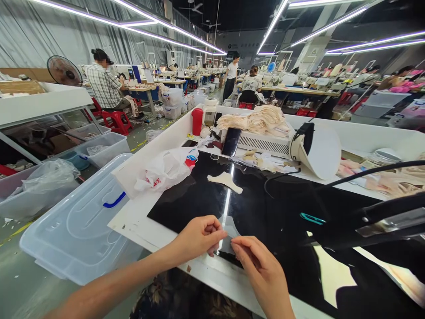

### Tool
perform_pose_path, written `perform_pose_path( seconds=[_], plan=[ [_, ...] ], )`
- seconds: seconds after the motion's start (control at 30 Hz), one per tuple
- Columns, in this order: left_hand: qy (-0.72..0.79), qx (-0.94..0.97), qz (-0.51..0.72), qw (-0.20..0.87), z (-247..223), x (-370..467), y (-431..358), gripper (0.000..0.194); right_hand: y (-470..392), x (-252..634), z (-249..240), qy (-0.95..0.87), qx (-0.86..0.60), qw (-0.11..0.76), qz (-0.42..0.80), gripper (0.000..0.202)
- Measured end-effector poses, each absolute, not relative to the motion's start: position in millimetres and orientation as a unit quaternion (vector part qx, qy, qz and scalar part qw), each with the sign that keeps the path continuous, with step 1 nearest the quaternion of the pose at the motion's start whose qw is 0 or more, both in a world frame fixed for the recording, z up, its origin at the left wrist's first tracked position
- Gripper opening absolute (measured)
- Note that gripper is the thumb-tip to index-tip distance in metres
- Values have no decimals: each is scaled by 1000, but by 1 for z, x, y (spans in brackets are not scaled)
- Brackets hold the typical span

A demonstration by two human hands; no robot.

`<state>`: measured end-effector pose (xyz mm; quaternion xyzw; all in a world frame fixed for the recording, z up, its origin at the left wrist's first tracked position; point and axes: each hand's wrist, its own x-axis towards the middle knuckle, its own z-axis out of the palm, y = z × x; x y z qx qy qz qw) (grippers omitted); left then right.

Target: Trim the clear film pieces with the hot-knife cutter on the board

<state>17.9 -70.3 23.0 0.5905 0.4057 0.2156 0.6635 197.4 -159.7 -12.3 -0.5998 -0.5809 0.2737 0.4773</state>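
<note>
Above the near edge of the glossy black work surface (186, 199), my left hand (202, 237) and my right hand (257, 261) pinch a thin, translucent grey sheet piece (230, 230) by its two sides. My fingertips are closed and hide its edges; its exact kind is hard to make out. Farther out on the black surface lies a cream-coloured cut fabric piece (226, 180). Larger cream cut pieces (334, 270) lie to the right of my right hand, partly behind a dark machine arm (372, 221).
A teal thread snipper (312, 218) lies right. At the back are a phone (231, 141), a red cup (197, 122), stacked beige fabric (255, 119) and a white lamp shade (320, 153). A plastic bag (168, 170) lies left, beside a lidded bin (83, 217). Co-workers sit farther off.
</note>
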Motion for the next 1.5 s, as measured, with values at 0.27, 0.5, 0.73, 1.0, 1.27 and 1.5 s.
perform_pose_path(
  seconds=[0.27, 0.5, 0.73, 1.0, 1.27, 1.5],
  plan=[
    [427, 738, 209, 479, 17, 26, -54, 14, -141, 205, -22, -652, -599, 447, 126, 23],
    [415, 869, 146, 227, 12, 33, -47, 12, -134, 205, -32, -683, -642, 349, -6, 32],
    [379, 914, 108, 102, -1, 34, -47, 22, -130, 204, -37, -699, -645, 304, -50, 34],
    [372, 916, 114, 103, -10, 33, -44, 23, -130, 203, -39, -701, -655, 282, -16, 32],
    [378, 914, 106, 103, -11, 33, -43, 21, -129, 203, -39, -700, -657, 279, -14, 34],
    [382, 912, 110, 100, -12, 33, -44, 22, -129, 202, -38, -696, -658, 289, -16, 34]
  ],
)
